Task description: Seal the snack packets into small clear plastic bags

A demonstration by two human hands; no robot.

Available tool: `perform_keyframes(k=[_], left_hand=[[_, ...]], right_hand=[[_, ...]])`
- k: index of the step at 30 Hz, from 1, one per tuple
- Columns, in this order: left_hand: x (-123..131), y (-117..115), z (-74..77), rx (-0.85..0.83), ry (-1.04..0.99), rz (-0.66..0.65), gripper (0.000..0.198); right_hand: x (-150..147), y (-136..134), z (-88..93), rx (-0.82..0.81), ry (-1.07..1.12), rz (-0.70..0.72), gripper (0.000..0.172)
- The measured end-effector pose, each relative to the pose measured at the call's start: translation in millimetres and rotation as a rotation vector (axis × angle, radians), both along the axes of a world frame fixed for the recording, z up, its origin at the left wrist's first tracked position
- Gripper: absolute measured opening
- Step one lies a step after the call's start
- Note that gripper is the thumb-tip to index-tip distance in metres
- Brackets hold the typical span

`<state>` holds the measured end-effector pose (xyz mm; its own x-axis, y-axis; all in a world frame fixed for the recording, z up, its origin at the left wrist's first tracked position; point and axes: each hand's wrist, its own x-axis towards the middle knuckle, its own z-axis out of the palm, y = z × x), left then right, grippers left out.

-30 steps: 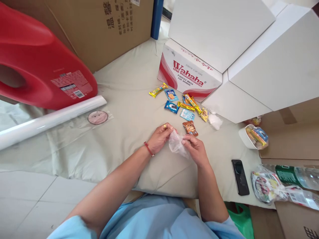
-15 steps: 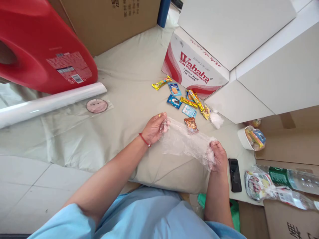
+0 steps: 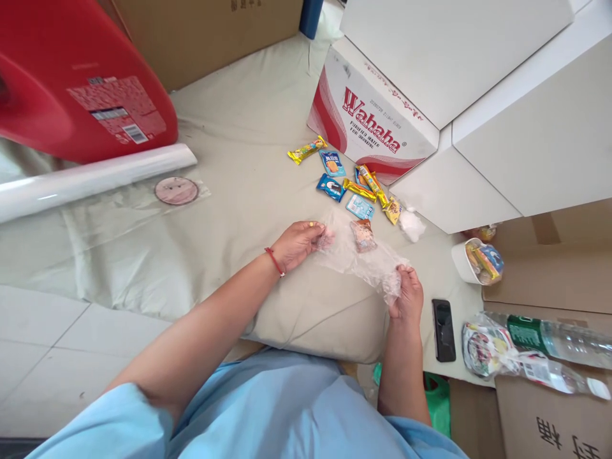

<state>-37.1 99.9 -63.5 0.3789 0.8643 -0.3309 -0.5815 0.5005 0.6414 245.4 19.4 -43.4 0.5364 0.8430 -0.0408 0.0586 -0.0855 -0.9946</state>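
Note:
A thin, crinkled sheet of clear plastic film [image 3: 342,256] hangs between my two hands, one gathered end in each. My left hand [image 3: 301,245], with a red string bracelet at the wrist and a ring, pinches the left end. On the right, the other end is gripped by my right hand [image 3: 406,290], a little lower and closer to my body. Through the film shows a brown snack packet [image 3: 363,236] lying on the cloth. Beyond it are several small packets, among them a blue one [image 3: 331,187], a light blue one [image 3: 360,206] and a yellow one [image 3: 306,150].
A crumpled white clump [image 3: 412,226] lies beside the packets, before a Wahaha carton [image 3: 373,121]. At right stand a white tub of snacks [image 3: 463,261], a phone [image 3: 444,330] and plastic bottles [image 3: 574,341]. A red jug [image 3: 119,83] and plastic roll [image 3: 95,178] occupy the left.
Both hands have come slightly closer together, the right one moving left, and the film sags more loosely. The brown packet now shows behind the film. The view has shifted slightly.

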Motion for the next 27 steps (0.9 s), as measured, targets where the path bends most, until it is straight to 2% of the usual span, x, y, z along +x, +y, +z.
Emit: perform_keyframes(k=[3,5,7,10,11,13,15,18,23,27], left_hand=[[1,2,-0.5,-0.007,0.0,0.037,0.037],[1,2,0.7,-0.011,-0.005,0.057,0.041],[1,2,1.7,-0.002,-0.003,0.066,0.045],[2,2,2.3,0.038,0.009,0.072,0.046],[3,1,2.3,0.049,0.016,0.075,0.046],[4,0,2.8,0.067,0.025,0.086,0.046],[4,-1,4.1,0.086,0.024,0.109,0.045],[3,-2,8.2,0.113,0.027,0.155,0.044],[-2,-2,17.9,0.115,0.13,0.155,0.044],[-16,-9,28.0,0.108,0.228,0.037,0.042]], right_hand=[[4,-7,8.1,0.002,-0.283,-0.133,0.045],[2,-13,18.2,0.108,-0.577,-0.157,0.046],[-4,-18,26.6,0.239,-0.82,-0.006,0.051],[-24,-17,26.3,0.3,-1.072,0.377,0.07],[-32,-14,22.4,0.286,-1.125,0.468,0.07],[-46,-7,12.3,0.259,-1.163,0.543,0.05],[-54,-1,4.9,0.257,-1.122,0.503,0.025],[-56,3,7.8,0.293,-0.919,0.369,0.015],[-45,-2,36.2,0.14,-0.328,0.196,0.023],[-27,-8,56.0,-0.011,-0.02,0.167,0.037]])
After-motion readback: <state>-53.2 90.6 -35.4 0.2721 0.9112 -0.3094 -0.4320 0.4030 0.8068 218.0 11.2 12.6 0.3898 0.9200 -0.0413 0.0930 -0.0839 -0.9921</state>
